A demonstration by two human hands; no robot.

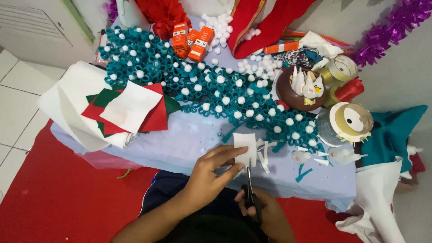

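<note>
My left hand [211,173] pinches a small piece of white felt [245,146] at the near edge of the low table [180,144]. My right hand [265,213] grips black-handled scissors [251,191], whose blades point up into the bottom edge of the felt. Cut white strips [263,157] lie on the table just right of the felt. Behind them stretches a long teal decoration of felt loops dotted with white pompoms [202,85].
Stacked red, green and white felt sheets [128,108] lie at the left. Orange boxes [189,40], loose white pompoms, a brown bowl [285,92], ribbon rolls [351,119], small glue bottles [342,155], purple tinsel [391,27]. Red mat [58,198] on the floor.
</note>
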